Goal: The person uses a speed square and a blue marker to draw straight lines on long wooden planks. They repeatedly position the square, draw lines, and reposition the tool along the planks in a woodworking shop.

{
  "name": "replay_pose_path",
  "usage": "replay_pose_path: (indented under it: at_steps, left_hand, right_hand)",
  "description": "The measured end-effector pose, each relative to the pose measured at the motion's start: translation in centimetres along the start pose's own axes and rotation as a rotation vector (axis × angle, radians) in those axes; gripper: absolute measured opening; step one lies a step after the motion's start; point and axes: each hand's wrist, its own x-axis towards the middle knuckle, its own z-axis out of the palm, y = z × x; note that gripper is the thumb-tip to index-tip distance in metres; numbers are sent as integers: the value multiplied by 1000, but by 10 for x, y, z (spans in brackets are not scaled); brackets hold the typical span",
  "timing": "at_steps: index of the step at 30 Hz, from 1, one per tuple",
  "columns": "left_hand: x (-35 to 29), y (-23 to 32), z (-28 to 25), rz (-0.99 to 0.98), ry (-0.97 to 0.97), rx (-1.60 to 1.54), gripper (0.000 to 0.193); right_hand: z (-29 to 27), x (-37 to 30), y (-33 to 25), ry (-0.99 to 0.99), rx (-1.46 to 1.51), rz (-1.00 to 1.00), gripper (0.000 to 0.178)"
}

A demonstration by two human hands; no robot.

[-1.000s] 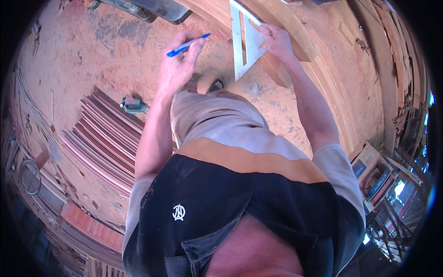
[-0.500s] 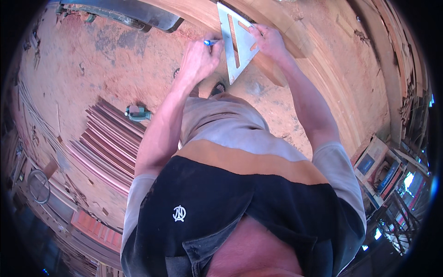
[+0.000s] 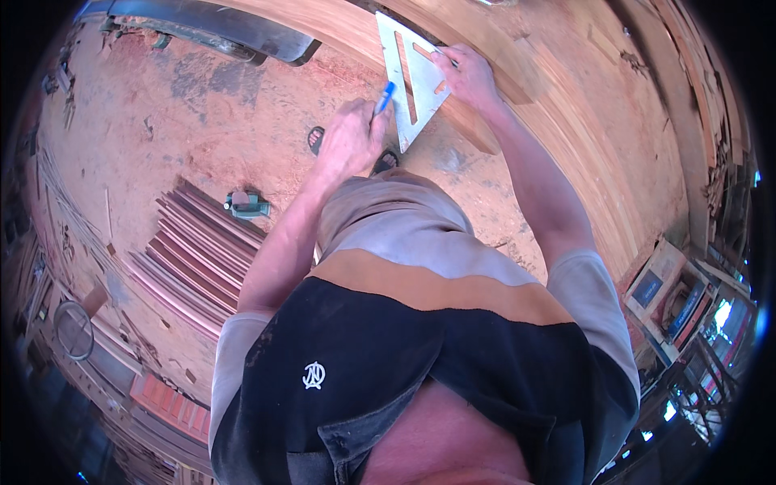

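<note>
My left hand (image 3: 349, 139) is closed around a blue pen or marker (image 3: 386, 97), which points up beside the long edge of a metal triangular square (image 3: 420, 81). My right hand (image 3: 471, 77) grips the right side of this silver, slotted square, thumb and fingers pressed together at its edge. Under the square is a wooden board (image 3: 473, 128), partly covered by it. The pen's far end overlaps the square's left edge in view; whether it touches cannot be told.
Long pale planks (image 3: 566, 133) curve along the right. A dark metal machine bed (image 3: 250, 28) stands at the upper left. Thin wood strips (image 3: 198, 259) lie stacked on the dusty floor, near a green power tool (image 3: 249, 205). A wooden box (image 3: 659, 283) stands at the right.
My left hand has drawn back down and left from the square, and the pen now points upward. The square and my right hand have shifted slightly down in view.
</note>
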Motion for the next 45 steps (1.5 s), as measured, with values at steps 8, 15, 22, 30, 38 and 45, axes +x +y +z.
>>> replay_pose_path:
  at_steps: [8,15,22,30,38,45]
  left_hand:
    - [-10,11,2,109,76,177,33]
    - [18,-31,-62,-185,230,8,16]
    - [61,-88,-106,-382,106,-152,44]
    - [27,-105,-114,-378,509,-219,40]
    - [-11,-119,-82,-496,435,-390,44]
    - [-24,-105,-111,-561,360,-448,55]
  right_hand:
    - [-40,39,-54,-297,-143,159,55]
    - [-32,78,-48,-224,218,-11,55]
    - [22,81,-34,-238,33,55,56]
    - [50,94,-29,-141,102,52,49]
    - [53,90,-26,-174,130,-56,52]
    - [43,86,-22,-221,122,-20,49]
